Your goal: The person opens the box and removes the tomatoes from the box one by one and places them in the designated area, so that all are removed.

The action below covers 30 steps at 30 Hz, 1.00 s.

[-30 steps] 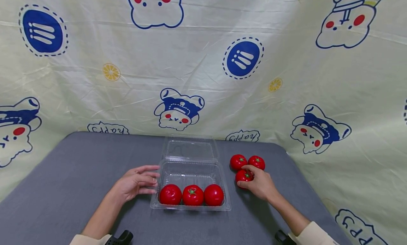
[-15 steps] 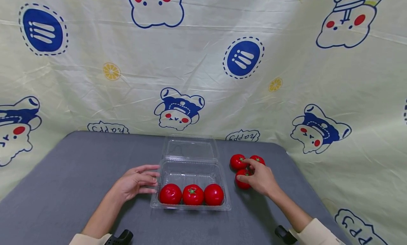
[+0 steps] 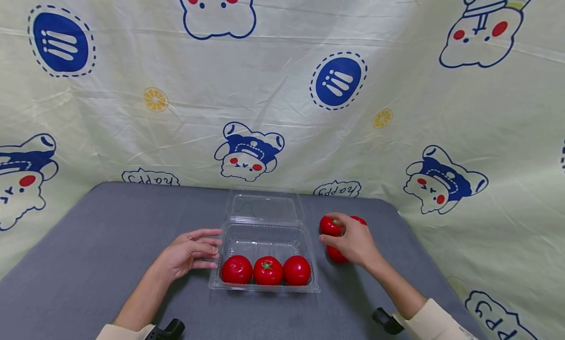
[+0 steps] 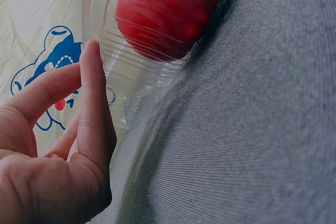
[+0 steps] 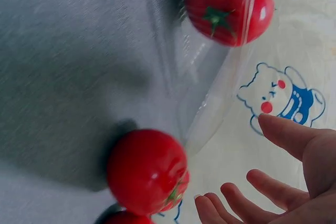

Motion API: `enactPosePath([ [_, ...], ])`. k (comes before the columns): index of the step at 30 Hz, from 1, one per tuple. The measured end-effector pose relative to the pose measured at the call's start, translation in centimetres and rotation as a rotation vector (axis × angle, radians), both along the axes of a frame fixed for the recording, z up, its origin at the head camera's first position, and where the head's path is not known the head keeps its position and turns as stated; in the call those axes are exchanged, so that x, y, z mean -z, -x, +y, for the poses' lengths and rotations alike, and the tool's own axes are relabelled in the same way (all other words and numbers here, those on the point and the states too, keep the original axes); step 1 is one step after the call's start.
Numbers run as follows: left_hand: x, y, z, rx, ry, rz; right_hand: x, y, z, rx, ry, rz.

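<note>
Three loose tomatoes (image 3: 330, 225) sit half hidden under our right hand (image 3: 353, 242), fingers spread, gripping nothing; our left hand (image 3: 187, 254) rests flat against the box (image 3: 265, 234).

far-right tomato (image 3: 359, 220): mostly hidden by right hand (image 3: 353, 242) | near tomato (image 3: 334, 254): half covered | grasp: unclear
</note>
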<state>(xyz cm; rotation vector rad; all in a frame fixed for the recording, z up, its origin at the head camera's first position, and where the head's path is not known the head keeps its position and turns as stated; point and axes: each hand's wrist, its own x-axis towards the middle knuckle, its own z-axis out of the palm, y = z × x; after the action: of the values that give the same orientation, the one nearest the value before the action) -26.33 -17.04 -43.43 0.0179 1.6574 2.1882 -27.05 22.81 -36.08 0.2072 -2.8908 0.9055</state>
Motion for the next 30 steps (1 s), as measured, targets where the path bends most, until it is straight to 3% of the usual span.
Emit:
enactPosePath([
  [13, 0.0, 0.0, -0.1, 0.002, -0.010, -0.002, 0.3, 0.1, -3.6, -0.090, 0.036, 0.020],
  [22, -0.1, -0.1, -0.1, -0.004, -0.010, -0.004, 0.2, -0.4, -6.8, -0.152, 0.089, -0.047],
  [30, -0.1, 0.0, 0.0, -0.009, -0.004, -0.010, 0.2, -0.7, -9.1, -0.281, 0.092, -0.078],
])
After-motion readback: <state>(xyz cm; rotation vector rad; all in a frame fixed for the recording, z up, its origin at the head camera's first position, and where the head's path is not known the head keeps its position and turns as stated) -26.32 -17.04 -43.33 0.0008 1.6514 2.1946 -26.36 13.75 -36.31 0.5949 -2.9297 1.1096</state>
